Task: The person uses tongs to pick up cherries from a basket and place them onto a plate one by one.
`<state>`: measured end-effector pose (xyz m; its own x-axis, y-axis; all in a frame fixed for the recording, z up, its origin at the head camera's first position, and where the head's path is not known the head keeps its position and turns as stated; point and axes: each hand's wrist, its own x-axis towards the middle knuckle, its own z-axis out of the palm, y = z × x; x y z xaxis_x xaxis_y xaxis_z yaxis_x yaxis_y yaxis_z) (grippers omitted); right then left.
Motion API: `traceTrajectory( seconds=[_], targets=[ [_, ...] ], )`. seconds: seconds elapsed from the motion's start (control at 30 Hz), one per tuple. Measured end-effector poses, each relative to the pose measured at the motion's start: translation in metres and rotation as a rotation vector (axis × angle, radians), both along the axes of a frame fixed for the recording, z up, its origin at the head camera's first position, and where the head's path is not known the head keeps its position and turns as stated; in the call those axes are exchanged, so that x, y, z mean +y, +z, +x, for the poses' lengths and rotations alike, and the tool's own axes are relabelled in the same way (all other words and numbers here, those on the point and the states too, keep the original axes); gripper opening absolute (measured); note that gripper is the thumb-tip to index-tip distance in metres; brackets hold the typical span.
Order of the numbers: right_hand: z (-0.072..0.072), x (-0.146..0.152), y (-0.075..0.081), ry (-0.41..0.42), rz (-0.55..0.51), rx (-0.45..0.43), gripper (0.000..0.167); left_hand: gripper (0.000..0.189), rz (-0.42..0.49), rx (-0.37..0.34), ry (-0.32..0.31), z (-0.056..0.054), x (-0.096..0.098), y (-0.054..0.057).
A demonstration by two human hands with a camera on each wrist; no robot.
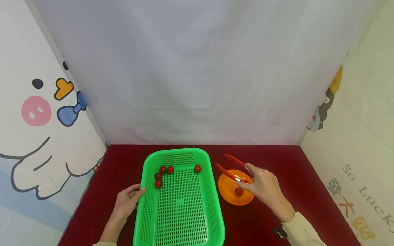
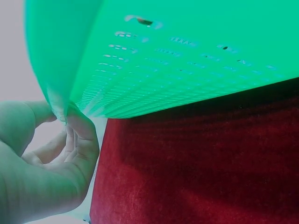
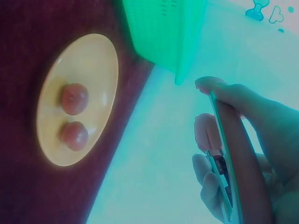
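Note:
My left hand pinches the left rim of a green perforated plastic basket; in the left wrist view, thumb and fingers close around that rim. Inside the basket several small red tomatoes lie toward the far left, and a single tomato is at the far right. My right hand holds red-tipped tongs above an orange plate. The tong tips are apart, point toward the basket and have nothing between them. Two tomatoes rest on the plate, one partly hidden by the tongs in the head view.
A dark red cloth covers the table. White curtain-like walls stand behind and at both sides, with cartoon prints on the side ones. A small black object lies beside the right sleeve.

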<state>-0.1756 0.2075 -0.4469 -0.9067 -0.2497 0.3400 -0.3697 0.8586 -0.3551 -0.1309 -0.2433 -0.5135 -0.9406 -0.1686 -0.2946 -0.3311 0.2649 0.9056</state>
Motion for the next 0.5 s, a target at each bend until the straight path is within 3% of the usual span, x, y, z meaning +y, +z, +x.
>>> traceTrajectory(
  seconds=[0.5],
  targets=[
    [-0.013,-0.017,0.0,0.072,0.012,0.041,0.059,0.054,-0.039,0.008,-0.013,0.002,0.0,0.002]
  ],
)
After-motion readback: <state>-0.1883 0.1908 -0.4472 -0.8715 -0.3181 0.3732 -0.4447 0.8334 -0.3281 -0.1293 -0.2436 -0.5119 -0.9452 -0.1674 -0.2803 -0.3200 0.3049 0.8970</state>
